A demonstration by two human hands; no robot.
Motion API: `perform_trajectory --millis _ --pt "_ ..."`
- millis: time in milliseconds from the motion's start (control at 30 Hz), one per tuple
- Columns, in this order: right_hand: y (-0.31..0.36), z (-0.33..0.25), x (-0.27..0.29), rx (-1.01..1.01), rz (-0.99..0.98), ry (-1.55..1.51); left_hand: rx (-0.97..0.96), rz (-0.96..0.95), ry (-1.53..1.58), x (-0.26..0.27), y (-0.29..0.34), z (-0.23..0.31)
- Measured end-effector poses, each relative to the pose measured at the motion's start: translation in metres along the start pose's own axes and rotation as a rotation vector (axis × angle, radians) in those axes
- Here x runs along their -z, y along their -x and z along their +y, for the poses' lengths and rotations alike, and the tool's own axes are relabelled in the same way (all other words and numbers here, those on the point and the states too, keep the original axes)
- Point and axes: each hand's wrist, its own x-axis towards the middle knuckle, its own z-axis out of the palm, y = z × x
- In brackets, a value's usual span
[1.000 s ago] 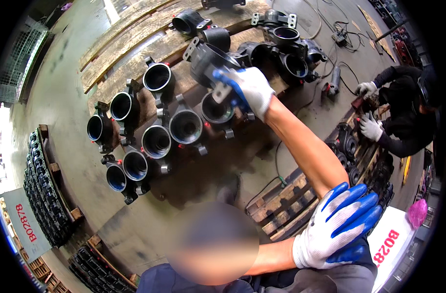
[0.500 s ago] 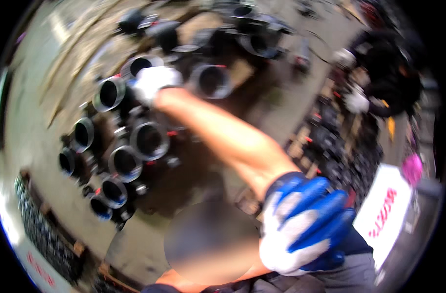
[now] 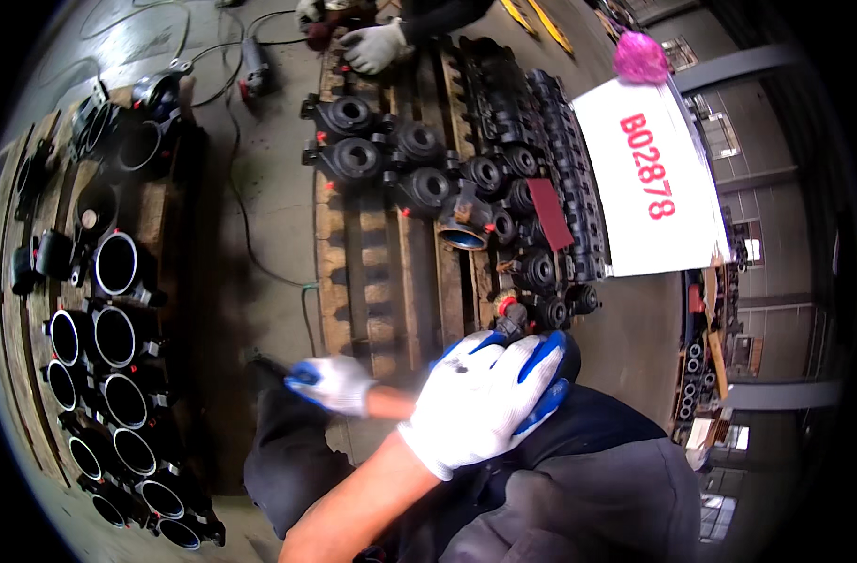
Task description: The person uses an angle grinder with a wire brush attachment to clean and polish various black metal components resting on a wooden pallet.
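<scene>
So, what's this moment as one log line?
right hand: near leg | left hand: in front of right arm | black parts: on pallet

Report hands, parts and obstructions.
Left hand hiding some of right forearm, grip unclear. Right hand blurred, no part visible in it. Black metal parts on pallet ahead.

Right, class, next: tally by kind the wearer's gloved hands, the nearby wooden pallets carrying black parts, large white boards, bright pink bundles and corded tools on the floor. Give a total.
Wearer's gloved hands: 2 (left hand, right hand)
Wooden pallets: 2 (left pallet, middle pallet)
White board: 1
Pink bundle: 1
Corded tool: 1
Total: 7
</scene>
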Motion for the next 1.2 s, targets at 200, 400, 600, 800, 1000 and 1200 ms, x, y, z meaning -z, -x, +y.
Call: perform_trajectory --millis 200,400,600,800,1000,1200 --pt "0.072 0.103 0.143 -0.256 0.574 -0.079 0.052 -0.21 -0.069 -0.055 0.011 0.016" --pt "0.075 0.181 0.277 -0.246 0.858 0.532 0.079 -0.377 -0.148 -0.089 0.023 0.017" --pt "0.023 0.208 0.312 -0.047 0.71 0.637 0.099 -0.448 -0.179 -0.111 0.036 0.04" --pt "0.0 0.203 0.314 0.072 0.695 0.348 0.11 -0.491 -0.188 -0.126 0.039 0.037" --pt "-0.019 0.251 0.329 0.199 0.768 0.462 0.089 -0.471 -0.158 -0.122 0.037 0.029" --pt "-0.026 0.229 0.319 -0.096 0.495 0.157 0.142 -0.424 -0.219 -0.122 0.043 0.021"
